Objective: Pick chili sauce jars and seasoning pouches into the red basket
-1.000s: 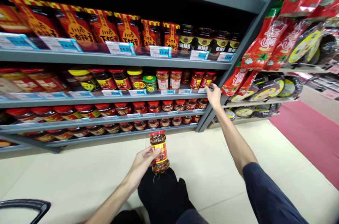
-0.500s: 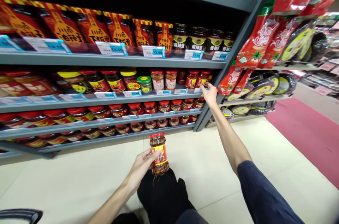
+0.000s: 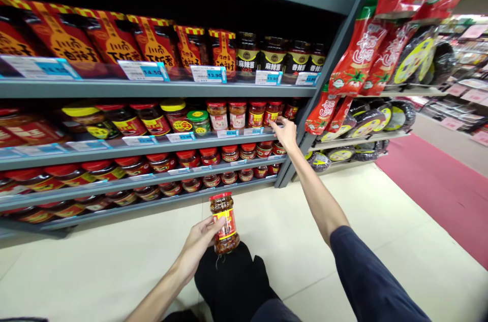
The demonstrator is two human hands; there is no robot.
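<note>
My left hand [image 3: 198, 244] is closed around a glass jar of chili sauce [image 3: 224, 222] with a red lid and a red and yellow label, held upright above my knee. My right hand [image 3: 284, 133] is stretched out to the grey middle shelf [image 3: 152, 143], fingers spread, its fingertips at a red-lidded jar [image 3: 271, 113] near the shelf's right end. It holds nothing.
The shelves carry rows of red-lidded jars [image 3: 236, 150], yellow-lidded jars [image 3: 175, 115], a green-lidded jar [image 3: 199, 122] and red cartons [image 3: 156, 45] above, with price tags [image 3: 208, 74] on the edges. Red sauce pouches [image 3: 356, 60] hang on the rack at right. Pale floor tiles [image 3: 95, 266] and a red mat [image 3: 438, 190] lie below.
My right hand has slid left along the middle shelf edge toward the red-lidded jars. My left hand with the jar has stayed almost still. The view has shifted slightly right.
</note>
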